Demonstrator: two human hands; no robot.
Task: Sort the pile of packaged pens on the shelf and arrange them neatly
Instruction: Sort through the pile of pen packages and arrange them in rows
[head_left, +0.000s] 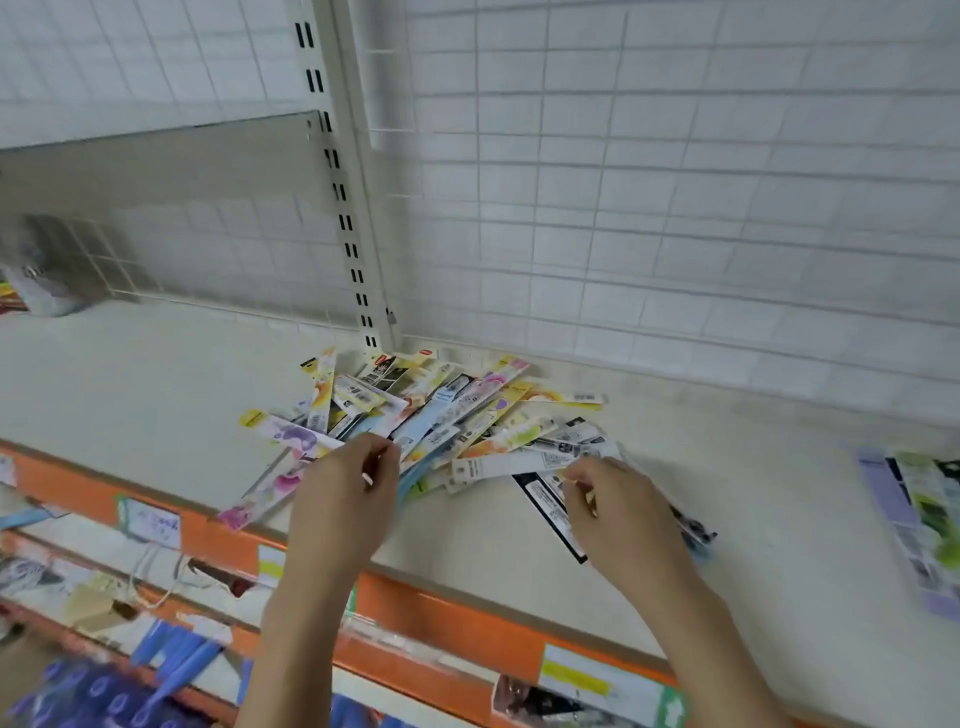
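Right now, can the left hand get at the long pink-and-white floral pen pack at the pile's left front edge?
Probably yes. The long pink-and-white floral pen pack lies uncovered at the orange shelf edge, just left of the left hand, with nothing between them. That hand already seems to pinch something small.

Bare shelf (156, 395) surface left of the pile of packaged pens (436, 421), and between pile and packets (919, 525) near the right edge. Blocked behind by slotted upright (340, 208) and wire grid (675, 208).
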